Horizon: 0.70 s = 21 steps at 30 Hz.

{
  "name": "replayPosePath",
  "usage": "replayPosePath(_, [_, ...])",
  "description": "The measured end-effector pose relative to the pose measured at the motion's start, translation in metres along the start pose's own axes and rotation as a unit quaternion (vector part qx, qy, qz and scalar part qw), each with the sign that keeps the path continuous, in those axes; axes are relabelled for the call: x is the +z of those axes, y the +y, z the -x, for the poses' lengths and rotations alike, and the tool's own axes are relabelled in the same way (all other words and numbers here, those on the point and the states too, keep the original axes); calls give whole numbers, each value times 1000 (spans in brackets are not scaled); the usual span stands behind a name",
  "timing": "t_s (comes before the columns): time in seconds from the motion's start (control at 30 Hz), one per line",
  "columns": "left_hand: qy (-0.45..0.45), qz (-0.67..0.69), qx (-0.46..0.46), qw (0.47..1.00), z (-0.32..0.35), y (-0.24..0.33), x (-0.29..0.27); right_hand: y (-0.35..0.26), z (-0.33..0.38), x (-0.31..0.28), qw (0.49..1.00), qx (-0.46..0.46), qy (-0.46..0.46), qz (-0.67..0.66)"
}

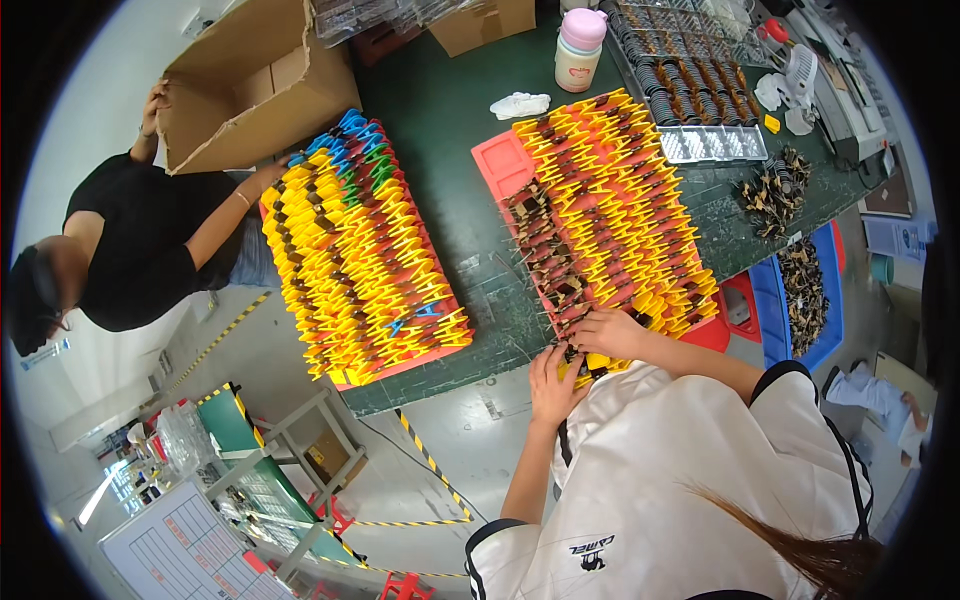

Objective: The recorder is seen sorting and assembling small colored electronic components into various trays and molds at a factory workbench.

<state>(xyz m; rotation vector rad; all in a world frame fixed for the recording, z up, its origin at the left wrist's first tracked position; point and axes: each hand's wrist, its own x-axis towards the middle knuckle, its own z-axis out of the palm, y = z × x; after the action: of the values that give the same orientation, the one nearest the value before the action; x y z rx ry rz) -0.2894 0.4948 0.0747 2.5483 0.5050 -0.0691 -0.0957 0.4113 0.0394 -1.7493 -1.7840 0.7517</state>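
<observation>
Both hands work at the near edge of the green table (450, 110): left hand (553, 385) and right hand (610, 332), fingers curled, pinch yellow clips (590, 362) at the red tray's (500, 160) near end.

The person wears a white short-sleeved shirt with black trim at cuffs and collar, both forearms bare.

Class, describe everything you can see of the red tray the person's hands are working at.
The red tray is a flat, plastic-looking slab lying askew on the dark green table. Rows of yellow clips gripping small dark parts cover nearly all of it; only its far-left corner shows bare. The left hand and right hand rest on clips at its near end, at the table's edge.
</observation>
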Motion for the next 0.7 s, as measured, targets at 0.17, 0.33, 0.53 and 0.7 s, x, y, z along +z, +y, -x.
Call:
replayPosePath(0.17, [-11, -9, 39, 999, -8, -3, -1, 4, 4, 1, 999, -10, 15, -28])
replayPosePath(0.33, [35, -58, 49, 997, -9, -7, -2, 2, 0, -44, 983, 68, 162, -56])
replayPosePath(0.53, [29, -109, 87, 990, -19, -1, 8, 106, 71, -90, 824, 342, 450, -16])
replayPosePath(0.7, [-5, -118, 96, 988, -19, 2, 6, 185, 180, -127, 666, 552, 465, 188])
